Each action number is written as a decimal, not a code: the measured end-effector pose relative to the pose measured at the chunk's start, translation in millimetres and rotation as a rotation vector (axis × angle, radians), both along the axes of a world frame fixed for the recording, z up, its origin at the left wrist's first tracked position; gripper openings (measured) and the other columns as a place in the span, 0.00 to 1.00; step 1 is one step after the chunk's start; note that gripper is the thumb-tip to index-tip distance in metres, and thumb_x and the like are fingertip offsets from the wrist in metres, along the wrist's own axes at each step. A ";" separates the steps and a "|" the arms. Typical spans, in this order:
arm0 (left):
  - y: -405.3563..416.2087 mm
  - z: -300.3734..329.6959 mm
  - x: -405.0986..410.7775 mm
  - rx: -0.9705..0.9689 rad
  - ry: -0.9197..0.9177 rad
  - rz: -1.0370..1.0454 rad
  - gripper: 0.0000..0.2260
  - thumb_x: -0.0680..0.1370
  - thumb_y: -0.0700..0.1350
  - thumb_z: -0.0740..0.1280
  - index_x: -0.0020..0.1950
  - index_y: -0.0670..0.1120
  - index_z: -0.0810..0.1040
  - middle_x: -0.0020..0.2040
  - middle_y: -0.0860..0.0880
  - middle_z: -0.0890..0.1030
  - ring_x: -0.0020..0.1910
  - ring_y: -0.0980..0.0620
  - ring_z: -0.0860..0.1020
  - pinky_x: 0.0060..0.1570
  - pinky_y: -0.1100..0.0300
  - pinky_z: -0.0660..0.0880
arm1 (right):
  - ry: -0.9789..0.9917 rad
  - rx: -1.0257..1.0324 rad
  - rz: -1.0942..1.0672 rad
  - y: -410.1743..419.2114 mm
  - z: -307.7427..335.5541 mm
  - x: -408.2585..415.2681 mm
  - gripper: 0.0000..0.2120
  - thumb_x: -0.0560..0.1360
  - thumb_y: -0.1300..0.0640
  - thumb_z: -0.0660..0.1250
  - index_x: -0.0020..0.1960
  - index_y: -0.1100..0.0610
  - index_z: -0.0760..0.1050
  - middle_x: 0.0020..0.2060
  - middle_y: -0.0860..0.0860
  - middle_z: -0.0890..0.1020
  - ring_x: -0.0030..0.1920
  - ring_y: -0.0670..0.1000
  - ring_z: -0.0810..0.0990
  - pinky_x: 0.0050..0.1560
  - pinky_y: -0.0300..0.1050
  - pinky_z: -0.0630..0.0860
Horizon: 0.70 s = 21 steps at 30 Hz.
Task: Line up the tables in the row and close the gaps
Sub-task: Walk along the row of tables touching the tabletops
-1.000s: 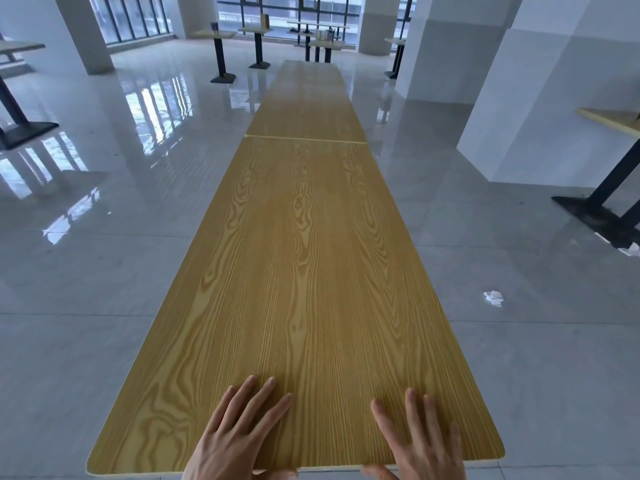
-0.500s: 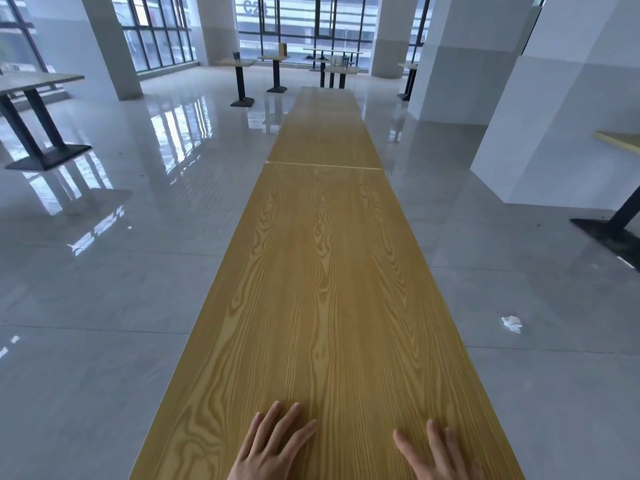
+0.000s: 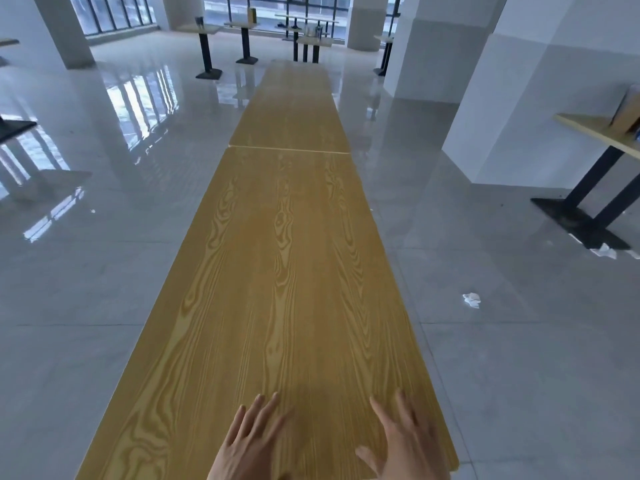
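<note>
A long yellow wood-grain table [image 3: 277, 271] stretches away from me. Its far end meets a second table of the same kind [image 3: 294, 112] along a thin seam, and the near table sits slightly skewed, its left corner jutting past the far one. Both my hands are at the near end of the top. My left hand [image 3: 247, 445] is spread flat with fingers apart. My right hand [image 3: 405, 441] is also spread, close to the table's right edge. Neither hand holds anything.
Glossy grey tiled floor lies on both sides. A crumpled white paper [image 3: 471, 300] lies on the floor to the right. A side table with black legs [image 3: 588, 199] stands at the right, white pillars [image 3: 512, 98] behind it, and small pedestal tables [image 3: 207, 50] by the far windows.
The view has tilted and shifted, so the table's near right corner shows again. Both hands have slid rightward on the top and stay flat and spread.
</note>
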<state>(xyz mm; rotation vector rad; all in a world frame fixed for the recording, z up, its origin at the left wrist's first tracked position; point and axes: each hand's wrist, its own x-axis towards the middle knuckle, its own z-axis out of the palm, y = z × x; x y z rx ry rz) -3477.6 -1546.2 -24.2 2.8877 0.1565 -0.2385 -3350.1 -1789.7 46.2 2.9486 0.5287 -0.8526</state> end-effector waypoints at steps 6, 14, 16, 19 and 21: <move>-37.0 26.9 44.0 -0.024 0.025 0.088 0.41 0.67 0.68 0.62 0.79 0.58 0.62 0.78 0.49 0.67 0.76 0.43 0.67 0.73 0.52 0.44 | -0.072 0.108 0.123 -18.2 2.2 41.5 0.43 0.76 0.29 0.59 0.82 0.41 0.41 0.82 0.56 0.39 0.82 0.59 0.41 0.79 0.63 0.49; -58.4 81.7 98.2 -0.109 -0.045 0.179 0.36 0.78 0.67 0.56 0.81 0.62 0.42 0.83 0.54 0.43 0.80 0.50 0.39 0.76 0.55 0.31 | -0.093 0.140 0.168 -25.3 55.1 95.0 0.41 0.78 0.32 0.59 0.82 0.43 0.42 0.82 0.57 0.41 0.82 0.59 0.40 0.79 0.65 0.44; -60.8 99.8 118.3 -0.091 -0.059 0.199 0.36 0.80 0.66 0.56 0.81 0.61 0.39 0.82 0.54 0.39 0.80 0.50 0.37 0.77 0.51 0.34 | -0.136 0.166 0.185 -20.9 73.8 113.3 0.40 0.79 0.33 0.59 0.82 0.43 0.44 0.82 0.58 0.41 0.82 0.59 0.40 0.79 0.65 0.44; -59.1 122.1 156.9 -0.081 -0.069 0.198 0.36 0.80 0.67 0.54 0.81 0.61 0.37 0.82 0.53 0.38 0.81 0.49 0.36 0.78 0.49 0.36 | -0.200 0.208 0.176 -12.5 98.5 145.1 0.39 0.79 0.33 0.59 0.82 0.43 0.44 0.82 0.58 0.41 0.82 0.58 0.40 0.79 0.64 0.44; -57.2 134.5 181.0 -0.069 -0.085 0.181 0.37 0.80 0.68 0.54 0.81 0.61 0.37 0.83 0.53 0.39 0.81 0.48 0.37 0.79 0.48 0.38 | -0.229 0.213 0.172 -10.3 112.5 166.9 0.40 0.78 0.32 0.59 0.82 0.43 0.44 0.82 0.58 0.42 0.82 0.58 0.41 0.79 0.64 0.46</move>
